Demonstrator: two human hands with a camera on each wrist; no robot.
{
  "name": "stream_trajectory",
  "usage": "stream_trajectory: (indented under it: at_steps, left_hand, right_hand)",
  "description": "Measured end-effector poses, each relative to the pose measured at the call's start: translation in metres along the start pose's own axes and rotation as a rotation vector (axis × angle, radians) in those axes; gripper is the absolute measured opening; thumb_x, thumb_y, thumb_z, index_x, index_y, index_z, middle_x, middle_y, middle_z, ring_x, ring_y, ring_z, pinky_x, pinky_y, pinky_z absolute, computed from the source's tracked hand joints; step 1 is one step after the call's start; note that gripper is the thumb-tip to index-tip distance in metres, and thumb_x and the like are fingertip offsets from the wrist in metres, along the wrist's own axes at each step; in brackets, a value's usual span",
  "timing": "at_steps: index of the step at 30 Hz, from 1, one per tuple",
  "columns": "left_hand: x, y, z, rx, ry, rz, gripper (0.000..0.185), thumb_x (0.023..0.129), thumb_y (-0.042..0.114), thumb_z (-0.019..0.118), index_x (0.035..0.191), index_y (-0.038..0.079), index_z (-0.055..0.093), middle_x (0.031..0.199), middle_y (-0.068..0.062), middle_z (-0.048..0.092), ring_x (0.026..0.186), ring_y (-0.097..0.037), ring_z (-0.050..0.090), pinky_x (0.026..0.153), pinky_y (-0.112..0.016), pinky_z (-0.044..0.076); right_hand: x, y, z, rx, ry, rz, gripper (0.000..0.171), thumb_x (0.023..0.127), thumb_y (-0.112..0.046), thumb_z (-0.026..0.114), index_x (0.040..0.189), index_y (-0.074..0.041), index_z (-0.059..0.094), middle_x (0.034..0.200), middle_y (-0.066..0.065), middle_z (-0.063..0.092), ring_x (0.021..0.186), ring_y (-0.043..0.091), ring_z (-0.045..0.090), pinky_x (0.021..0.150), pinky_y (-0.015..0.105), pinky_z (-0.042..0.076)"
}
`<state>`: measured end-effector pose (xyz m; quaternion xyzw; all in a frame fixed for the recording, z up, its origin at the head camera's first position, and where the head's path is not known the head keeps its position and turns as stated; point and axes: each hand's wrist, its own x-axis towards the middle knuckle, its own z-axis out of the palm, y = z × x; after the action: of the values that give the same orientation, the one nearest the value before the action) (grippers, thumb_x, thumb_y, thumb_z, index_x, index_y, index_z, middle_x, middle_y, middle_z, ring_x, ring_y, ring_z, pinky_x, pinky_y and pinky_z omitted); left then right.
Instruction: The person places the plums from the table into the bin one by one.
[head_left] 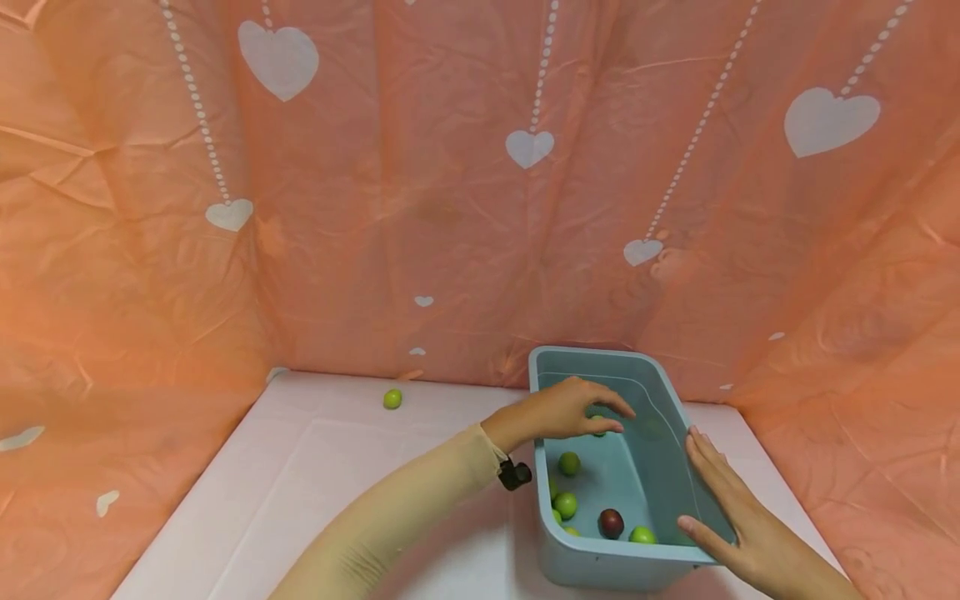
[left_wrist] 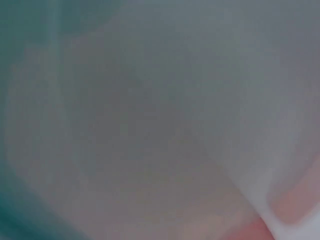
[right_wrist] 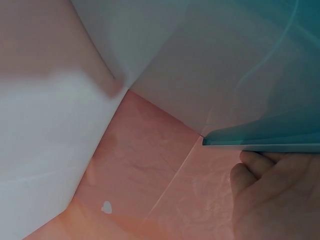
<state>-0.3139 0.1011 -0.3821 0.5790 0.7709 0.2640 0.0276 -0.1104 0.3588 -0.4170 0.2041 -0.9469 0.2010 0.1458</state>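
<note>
A peach curtain (head_left: 450, 208) printed with white hearts rises behind a white table (head_left: 300, 483). At the table's far right stands a blue-green tub (head_left: 600, 567), its back end touching the curtain.

The right hand (head_left: 738, 512) lies flat against the tub's right rim, fingers straight and close together, thumb hooked over the near corner; the right wrist view shows that hand (right_wrist: 272, 192) under the tub's edge (right_wrist: 260, 142).

The left hand (head_left: 566, 408) reaches over the tub's left wall into its far half, fingers bent and slightly apart around a green fruit (head_left: 597, 431) that is mostly hidden; whether they pinch it cannot be told. The left wrist view is a blur.

Inside the tub's near end lie several green fruits (head_left: 565, 504) and one dark red fruit (head_left: 611, 522). One more stray green fruit (head_left: 392, 398) sits on the table well left of the tub, near the curtain.
</note>
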Motion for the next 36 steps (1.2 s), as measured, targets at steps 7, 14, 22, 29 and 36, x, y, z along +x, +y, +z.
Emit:
stream_trajectory:
  at_steps: [7,14,22,29,36]
  left_hand:
    - [-0.023,-0.008,-0.016,-0.062,0.143,-0.023,0.034,0.105,0.024,0.073,0.138,0.016,0.073,0.137,0.002,0.074,0.131,-0.009,0.065,0.107,-0.02,0.05]
    - [-0.05,-0.019,-0.026,-0.083,0.216,-0.095,0.037,0.105,0.024,0.074,0.141,0.017,0.072,0.14,0.002,0.072,0.118,-0.006,0.067,0.095,-0.022,0.055]
    - [-0.078,-0.037,-0.035,-0.08,0.268,-0.159,0.038,0.103,0.021,0.077,0.139,0.015,0.073,0.139,0.0,0.072,0.122,-0.018,0.069,0.105,-0.042,0.057]
    - [-0.107,-0.053,-0.045,-0.101,0.303,-0.244,0.04,0.102,0.02,0.077,0.14,0.01,0.071,0.14,-0.006,0.071,0.133,-0.027,0.065,0.111,-0.048,0.053]
    - [-0.138,-0.071,-0.051,-0.061,0.306,-0.34,0.043,0.104,0.025,0.075,0.145,0.015,0.069,0.143,-0.005,0.07,0.139,-0.026,0.061,0.114,-0.047,0.051]
  right_hand:
    - [0.001,0.0,-0.002,0.001,-0.026,0.035,0.099,0.1,-0.024,0.077,0.174,-0.014,0.011,0.18,0.011,0.01,0.157,-0.01,-0.01,0.112,-0.001,-0.001]
    - [0.001,0.0,-0.001,0.001,-0.028,0.039,0.1,0.099,-0.025,0.077,0.174,-0.015,0.011,0.18,0.01,0.01,0.156,-0.011,-0.01,0.111,-0.001,-0.001]
    - [0.001,0.002,-0.002,-0.022,-0.047,0.064,0.1,0.101,-0.028,0.075,0.175,-0.017,0.009,0.181,0.005,0.008,0.154,-0.015,-0.009,0.108,-0.003,-0.001]
    - [0.002,0.002,-0.001,-0.016,-0.049,0.061,0.1,0.101,-0.028,0.075,0.175,-0.017,0.008,0.181,0.004,0.007,0.154,-0.016,-0.009,0.107,-0.003,-0.001]
    - [0.001,0.002,0.0,-0.022,-0.017,0.023,0.1,0.099,-0.026,0.077,0.174,-0.014,0.012,0.18,0.006,0.01,0.157,-0.012,-0.006,0.111,-0.002,0.0]
